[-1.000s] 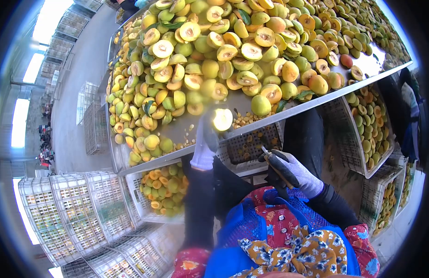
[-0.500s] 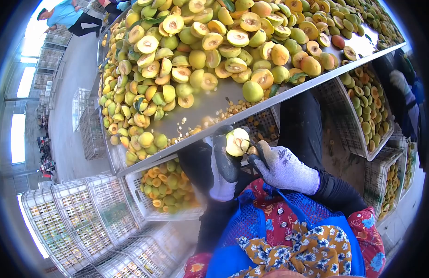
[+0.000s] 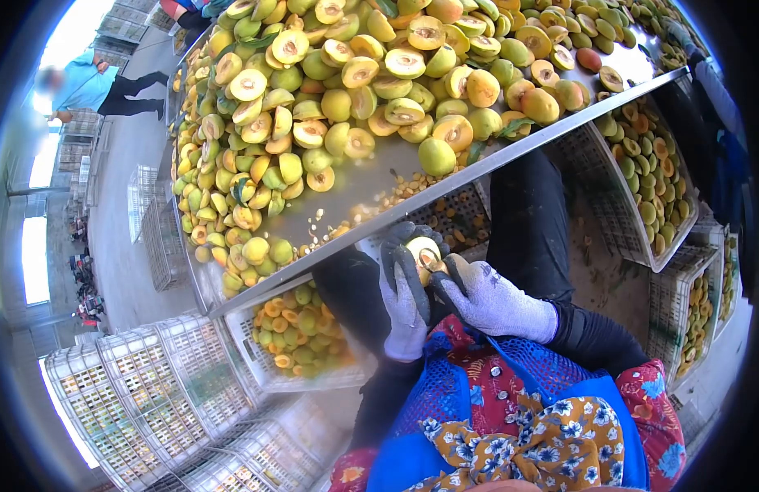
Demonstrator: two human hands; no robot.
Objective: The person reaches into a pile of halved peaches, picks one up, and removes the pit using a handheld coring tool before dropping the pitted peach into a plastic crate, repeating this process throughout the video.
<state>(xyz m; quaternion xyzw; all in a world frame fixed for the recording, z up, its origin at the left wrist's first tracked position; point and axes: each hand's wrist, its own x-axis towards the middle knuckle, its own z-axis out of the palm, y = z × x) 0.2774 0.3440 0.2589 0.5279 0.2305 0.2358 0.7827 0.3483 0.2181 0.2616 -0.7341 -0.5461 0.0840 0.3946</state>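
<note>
The left hand [image 3: 404, 289] clasps a fruit half [image 3: 424, 252], cut face up, just below the table [image 3: 445, 193] edge, over the person's lap. The right hand [image 3: 492, 300] (gloved, like the other) curls against the fruit; whether it grips anything, I cannot tell. Halved fruit is heaped on the table, and a crate [image 3: 265, 371] of fruit sits underneath.

Bright daylight, blown-out windows [image 3: 35, 246] far left. Heavy fisheye, black vignette corners, edges bent. Glare on metal tabletop [image 3: 355, 205]. Centre sharp, crates [image 3: 134, 385] lower left bit soft.
</note>
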